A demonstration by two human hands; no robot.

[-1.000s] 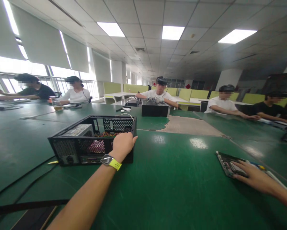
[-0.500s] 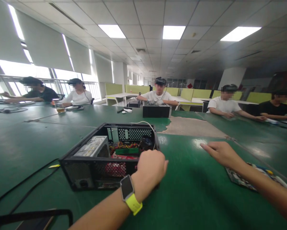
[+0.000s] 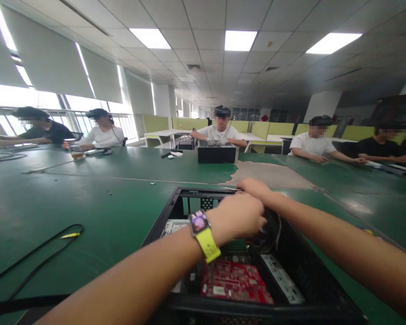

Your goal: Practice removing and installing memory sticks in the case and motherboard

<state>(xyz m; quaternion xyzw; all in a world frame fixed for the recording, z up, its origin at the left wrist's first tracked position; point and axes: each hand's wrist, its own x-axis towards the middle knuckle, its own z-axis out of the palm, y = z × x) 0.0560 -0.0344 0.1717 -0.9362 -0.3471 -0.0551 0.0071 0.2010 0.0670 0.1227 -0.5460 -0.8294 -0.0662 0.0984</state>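
An open black computer case [image 3: 175, 205] sits right in front of me on the green table [image 3: 87, 194], with a red circuit board [image 3: 235, 282] and a grey power supply [image 3: 170, 228] inside. My left hand [image 3: 238, 216], a watch with a yellow strap [image 3: 204, 234] on its wrist, is curled over the case's far right part. My right hand [image 3: 255, 187] rests on the far rim of the case, fingers closed over the edge, partly hidden behind the left hand.
Black cables [image 3: 36, 253] lie on the table at the left. A second black case [image 3: 218, 154] stands across the table before a seated person. Several other people sit around the far edge. A worn brown patch [image 3: 270, 174] shows in the table cover.
The case has come toward me and turned, so I look down into it. My right hand left the board at the right and reached over to the case's far rim.
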